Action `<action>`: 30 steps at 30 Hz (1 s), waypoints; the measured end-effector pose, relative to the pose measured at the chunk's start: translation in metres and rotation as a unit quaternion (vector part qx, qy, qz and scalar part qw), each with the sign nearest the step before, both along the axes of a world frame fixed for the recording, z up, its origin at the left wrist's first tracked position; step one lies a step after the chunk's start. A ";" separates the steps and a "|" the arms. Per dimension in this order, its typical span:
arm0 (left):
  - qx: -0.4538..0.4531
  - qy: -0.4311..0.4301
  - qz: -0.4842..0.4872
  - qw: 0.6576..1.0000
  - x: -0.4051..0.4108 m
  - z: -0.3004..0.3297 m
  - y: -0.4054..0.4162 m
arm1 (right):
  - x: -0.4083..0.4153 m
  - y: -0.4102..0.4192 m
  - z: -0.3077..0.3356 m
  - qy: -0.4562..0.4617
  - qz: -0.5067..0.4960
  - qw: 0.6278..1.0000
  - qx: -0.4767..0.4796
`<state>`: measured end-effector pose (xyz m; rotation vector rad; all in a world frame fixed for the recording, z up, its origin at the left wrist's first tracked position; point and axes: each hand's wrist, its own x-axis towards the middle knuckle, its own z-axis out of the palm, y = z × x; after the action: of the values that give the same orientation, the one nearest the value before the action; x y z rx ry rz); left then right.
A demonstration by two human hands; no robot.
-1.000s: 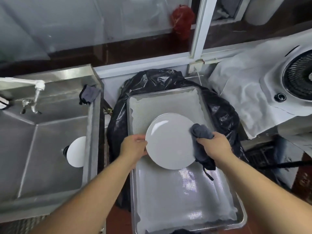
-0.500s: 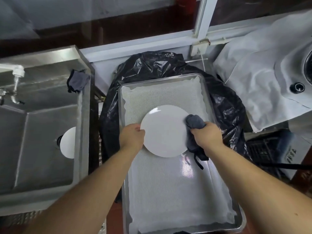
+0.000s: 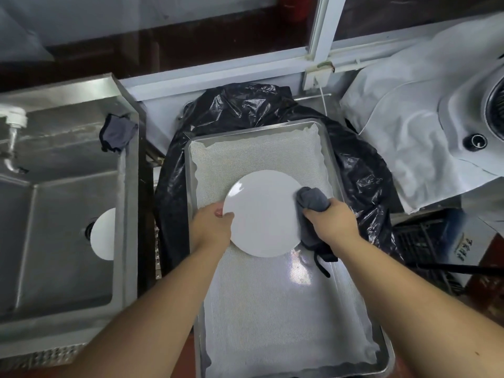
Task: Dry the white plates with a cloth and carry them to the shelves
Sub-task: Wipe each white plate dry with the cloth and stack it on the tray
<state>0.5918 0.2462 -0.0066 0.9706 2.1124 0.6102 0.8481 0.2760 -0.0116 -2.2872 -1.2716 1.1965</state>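
Steel tray [image 3: 331, 159] on a black bag, sink [image 3: 54, 241] at 9 o'clock.
Left hand [image 3: 211, 227] pinches the white plate [image 3: 263, 214] over the tray; right hand [image 3: 331, 222] clenches the grey cloth [image 3: 312, 201], now slid onto the 3 o'clock rim: drying continues, shelves later.

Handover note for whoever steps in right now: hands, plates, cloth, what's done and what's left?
Left hand grips the left rim of the white plate, held above the lined metal tray.
Right hand holds the grey cloth bunched against the plate's right edge.
A second plate lies in the sink; a spare cloth hangs over the sink wall.
Done: drying is under way on this plate.
Left: finish wiping, carry it to the shelves, which are out of view, then the sink plate.
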 end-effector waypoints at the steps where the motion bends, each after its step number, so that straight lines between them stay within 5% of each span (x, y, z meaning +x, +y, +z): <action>1: -0.001 0.002 0.006 1.000 0.000 -0.002 0.000 | 0.001 -0.001 0.000 0.001 -0.002 1.000 0.002; 20: -0.038 0.019 0.053 0.998 0.003 -0.015 -0.035 | 0.045 -0.054 0.009 0.007 -0.050 0.999 0.004; 30: -0.059 0.029 0.012 0.998 0.008 0.020 -0.102 | 0.041 -0.070 0.030 -0.020 0.073 0.997 0.015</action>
<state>0.6003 0.1441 0.0131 0.9074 2.1885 0.4688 0.8891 0.2064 0.0185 -2.2416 -1.4826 1.1746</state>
